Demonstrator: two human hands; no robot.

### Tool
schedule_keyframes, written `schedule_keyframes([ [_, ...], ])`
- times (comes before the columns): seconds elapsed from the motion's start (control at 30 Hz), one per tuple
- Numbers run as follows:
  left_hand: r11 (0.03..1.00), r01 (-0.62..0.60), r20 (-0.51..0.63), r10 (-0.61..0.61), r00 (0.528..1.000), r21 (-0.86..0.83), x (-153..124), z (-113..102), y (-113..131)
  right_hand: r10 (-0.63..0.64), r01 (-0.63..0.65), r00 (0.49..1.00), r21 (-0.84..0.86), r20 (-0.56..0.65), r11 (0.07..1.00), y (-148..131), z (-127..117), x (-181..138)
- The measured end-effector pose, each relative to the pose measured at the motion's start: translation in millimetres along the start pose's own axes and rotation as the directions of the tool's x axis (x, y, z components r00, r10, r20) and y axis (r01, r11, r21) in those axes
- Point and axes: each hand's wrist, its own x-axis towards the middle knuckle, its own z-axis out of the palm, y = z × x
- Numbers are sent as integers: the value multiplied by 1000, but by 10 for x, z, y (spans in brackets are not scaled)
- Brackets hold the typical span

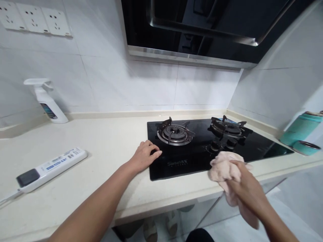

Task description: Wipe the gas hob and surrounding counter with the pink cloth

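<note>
My right hand (pixel 243 183) is closed round a crumpled pale pink cloth (pixel 225 165). The cloth lies against the front edge of the black glass gas cooktop (pixel 194 160), below its control knobs (pixel 215 146), and part of it hangs down over the counter's front. At the cooktop's left edge rests my left hand (pixel 145 156), with loosely bent fingers, the thumb reaching onto the glass and no object in it. The left burner (pixel 175 132) stands just beyond that hand. A second burner (pixel 227 128) is farther right.
On the pale counter (pixel 106 144) at left are a white spray bottle (pixel 51 107) and a white power strip (pixel 54 168) with a cable. A turquoise canister (pixel 301 127) and a small turquoise lid or bowl (pixel 306 148) stand at right. A black range hood (pixel 189 30) overhangs the cooktop.
</note>
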Motion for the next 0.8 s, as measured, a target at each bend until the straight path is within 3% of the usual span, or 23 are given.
schedule_keyframes([
  [0.07, 1000, -1, 1, 1, 1000, -1, 4, 3, -16, -36, 37, 999, 25, -29, 999, -175, 107, 51],
  [0.17, 1000, -8, 3, 8, 1000, 3, 14, 6, -39, -231, 232, 973, 109, -16, 967, -616, 284, 118],
  [0.27, 999, -21, -12, 21, 1000, 26, 30, 6, -52, -371, 352, 926, 192, 74, 916, -1051, 384, 208],
  [0.37, 999, -38, -18, 39, 999, 36, 41, 1, -55, -444, 379, 874, 297, 195, 877, -1259, 380, 352],
  [0.53, 999, -38, -11, 39, 999, 29, 39, 5, -89, -374, 233, 865, 391, 335, 890, -1210, 303, 583],
  [0.67, 998, -24, -25, 26, 999, 65, 17, 51, -120, -281, 163, 883, 316, 377, 935, -1082, 240, 652],
  [0.8, 976, -19, -13, 23, 1000, 217, -7, 85, -63, -138, 70, 926, 199, 351, 977, -788, 107, 639],
])
